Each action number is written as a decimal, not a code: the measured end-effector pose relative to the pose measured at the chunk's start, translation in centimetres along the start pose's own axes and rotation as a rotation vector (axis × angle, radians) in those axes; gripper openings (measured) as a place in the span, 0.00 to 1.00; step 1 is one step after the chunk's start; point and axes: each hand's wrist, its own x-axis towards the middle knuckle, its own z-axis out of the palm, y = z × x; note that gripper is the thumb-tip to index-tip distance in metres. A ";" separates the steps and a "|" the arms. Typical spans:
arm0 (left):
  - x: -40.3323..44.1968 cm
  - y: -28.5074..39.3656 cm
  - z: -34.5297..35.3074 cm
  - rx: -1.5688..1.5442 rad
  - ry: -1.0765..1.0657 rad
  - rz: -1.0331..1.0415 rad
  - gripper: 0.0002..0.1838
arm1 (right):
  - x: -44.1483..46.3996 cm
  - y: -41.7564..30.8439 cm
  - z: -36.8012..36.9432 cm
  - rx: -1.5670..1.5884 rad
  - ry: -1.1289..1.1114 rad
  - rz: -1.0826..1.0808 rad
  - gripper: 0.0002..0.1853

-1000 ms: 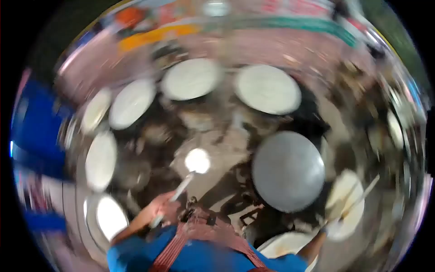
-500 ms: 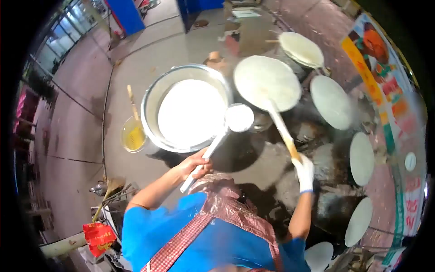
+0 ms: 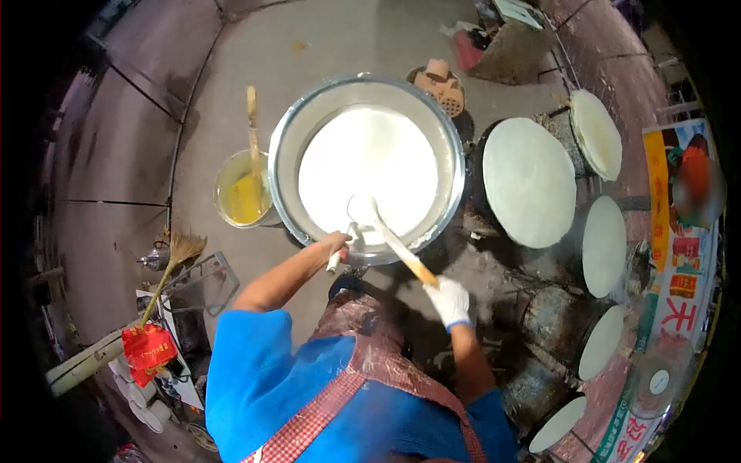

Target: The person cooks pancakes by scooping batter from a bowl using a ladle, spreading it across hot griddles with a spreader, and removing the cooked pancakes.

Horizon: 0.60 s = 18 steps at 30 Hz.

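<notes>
A large metal pot (image 3: 455, 154) stands before me, holding white batter (image 3: 363, 154). My bare left hand (image 3: 336, 245) is closed round the handle of a ladle (image 3: 353, 230), whose bowl is over the batter inside the near rim; how deep it sits is hard to tell in the glare. On my right hand (image 3: 449, 302) is a white glove, its fingers wrapped round the end of a wooden spatula (image 3: 403, 253). The spatula's batter-coated tip meets the ladle's bowl over the pot. A round griddle covered with pale batter (image 3: 529, 184) lies to the right.
Several more round pale griddles, such as one griddle (image 3: 604, 247), curve down my right side beside a banner (image 3: 671, 293). Left of the pot stands a bucket (image 3: 224, 202) with yellow contents and a stick (image 3: 253, 139). Perforated bricks (image 3: 441, 86) lie behind the pot; a broom (image 3: 185, 247) is lower left.
The spatula has left the griddle on the right and come over the pot to the ladle. The ladle has shifted inward from the pot's right rim. My view has turned toward the pot.
</notes>
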 end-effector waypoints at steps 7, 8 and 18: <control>-25.3 6.9 10.6 -0.501 -0.291 -0.027 0.16 | -10.3 -2.5 -2.7 0.280 0.453 -0.033 0.18; -28.9 7.5 11.2 -0.436 -0.354 0.103 0.13 | -10.4 -3.0 -4.0 0.351 0.571 -0.110 0.18; -45.5 13.1 12.8 0.457 -0.298 1.155 0.33 | -6.8 -3.5 -17.5 0.962 1.007 -0.406 0.15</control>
